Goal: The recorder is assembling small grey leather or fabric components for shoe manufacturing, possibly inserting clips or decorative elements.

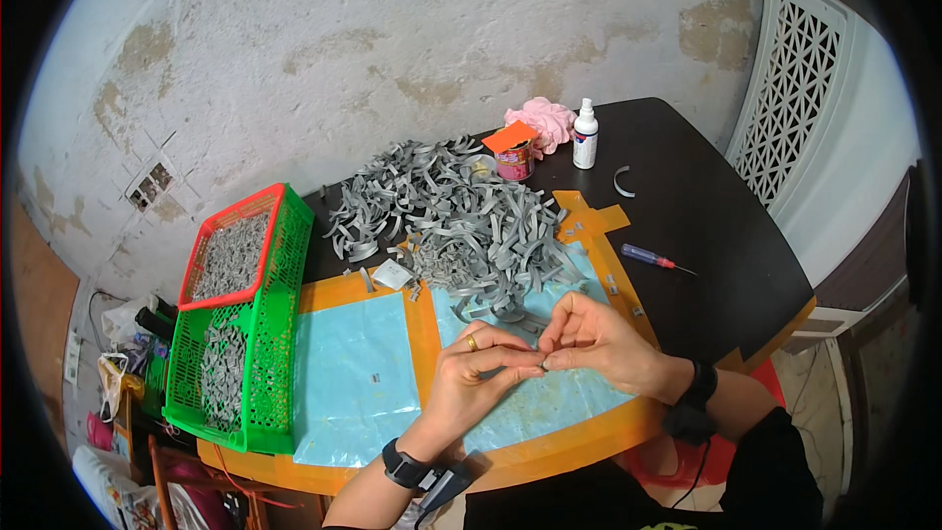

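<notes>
My left hand (479,371), with a ring on one finger, and my right hand (592,342) meet fingertip to fingertip over the light blue plastic sheet (348,373). Both are closed in a pinch. Something small and dark shows between the fingertips, too tiny and covered to name. Just beyond the hands rises a large heap of grey curved strips (496,221). At its near left lie many small grey pieces (437,260), beside a small white square (392,275).
At the left, a green basket (270,353) and a red basket (267,255) hold small grey pieces. A screwdriver (648,257) lies right of the heap. Behind stand a white bottle (585,137), a can (513,162) and a pink cloth (546,123). Orange tape (510,461) edges the table.
</notes>
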Motion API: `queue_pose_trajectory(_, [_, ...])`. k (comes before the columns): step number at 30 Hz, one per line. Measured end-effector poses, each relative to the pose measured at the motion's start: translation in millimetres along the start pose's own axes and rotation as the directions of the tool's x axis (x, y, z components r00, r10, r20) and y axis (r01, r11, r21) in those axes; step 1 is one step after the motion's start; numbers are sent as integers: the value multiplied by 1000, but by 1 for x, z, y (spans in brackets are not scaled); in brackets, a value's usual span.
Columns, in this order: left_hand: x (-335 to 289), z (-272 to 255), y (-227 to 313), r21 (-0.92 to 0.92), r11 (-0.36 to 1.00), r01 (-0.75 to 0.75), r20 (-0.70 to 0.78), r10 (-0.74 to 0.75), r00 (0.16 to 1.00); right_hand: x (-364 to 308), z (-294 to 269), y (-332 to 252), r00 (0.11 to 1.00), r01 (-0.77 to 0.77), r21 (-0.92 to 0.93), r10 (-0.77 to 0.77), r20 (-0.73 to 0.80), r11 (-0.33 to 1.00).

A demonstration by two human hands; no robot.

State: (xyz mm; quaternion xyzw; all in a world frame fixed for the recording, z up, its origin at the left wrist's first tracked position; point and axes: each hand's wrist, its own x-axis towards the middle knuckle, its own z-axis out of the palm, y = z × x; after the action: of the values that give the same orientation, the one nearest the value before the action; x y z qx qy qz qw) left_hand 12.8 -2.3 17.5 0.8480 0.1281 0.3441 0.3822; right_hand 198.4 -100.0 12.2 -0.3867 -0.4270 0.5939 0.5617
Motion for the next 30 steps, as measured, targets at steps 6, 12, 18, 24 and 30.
queue_pose_trajectory(6, [-3,2,0,-177,966,189,53,-182,982,0,-1,-2,1000,-12,15,12,15,1000])
queue_pose_trajectory(12, [-8,7,-9,-292,919,264,69,-255,965,1,-2,2,1000,0,68,0,0,998])
queue_pose_trajectory(18, [-10,10,-12,-501,752,428,177,-395,901,3,-2,3,1000,12,111,-14,14,994])
queue_pose_trajectory(24, [-9,6,-9,-500,732,463,221,-409,886,3,0,4,998,-12,158,2,60,987])
queue_pose_trajectory(30, [-9,3,-13,-361,881,308,177,-259,949,2,4,2,995,-17,162,0,103,987])
